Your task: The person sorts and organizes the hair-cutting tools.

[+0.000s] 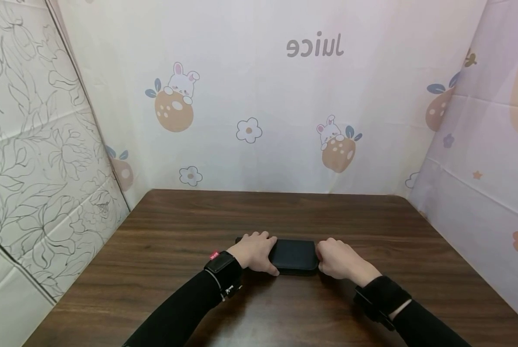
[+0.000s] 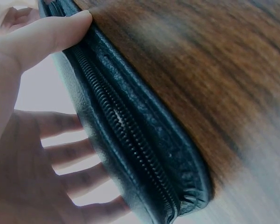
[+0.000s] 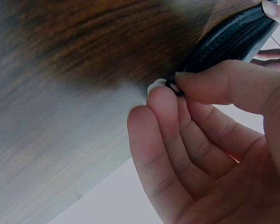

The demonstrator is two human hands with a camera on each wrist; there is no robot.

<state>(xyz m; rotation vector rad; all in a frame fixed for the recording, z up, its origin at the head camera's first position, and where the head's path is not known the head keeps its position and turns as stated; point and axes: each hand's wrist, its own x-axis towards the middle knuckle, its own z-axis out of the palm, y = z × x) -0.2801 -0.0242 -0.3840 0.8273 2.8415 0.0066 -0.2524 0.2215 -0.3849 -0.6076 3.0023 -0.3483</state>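
A black zip wallet (image 1: 294, 254) lies flat on the brown table, its smooth top facing up. Over its left end, my left hand (image 1: 253, 252) grips it, with the thumb on the front edge and the fingers spread across the top. Dark zipper teeth (image 2: 116, 116) run along the wallet's side in the left wrist view, past that thumb. At the right end, my right hand (image 1: 340, 260) pinches a small black zipper pull (image 3: 173, 87) between thumb and curled index finger. The pull's ring shows in the right wrist view; the wallet's left end is mostly covered by the left hand.
The wood-grain table (image 1: 189, 217) reaches back to a pale curtain (image 1: 259, 86) printed with rabbits and fruit. More printed cloth (image 1: 480, 193) hangs at the right, and a flower-line panel (image 1: 37, 159) stands at the left. Each wrist wears a black strapped camera.
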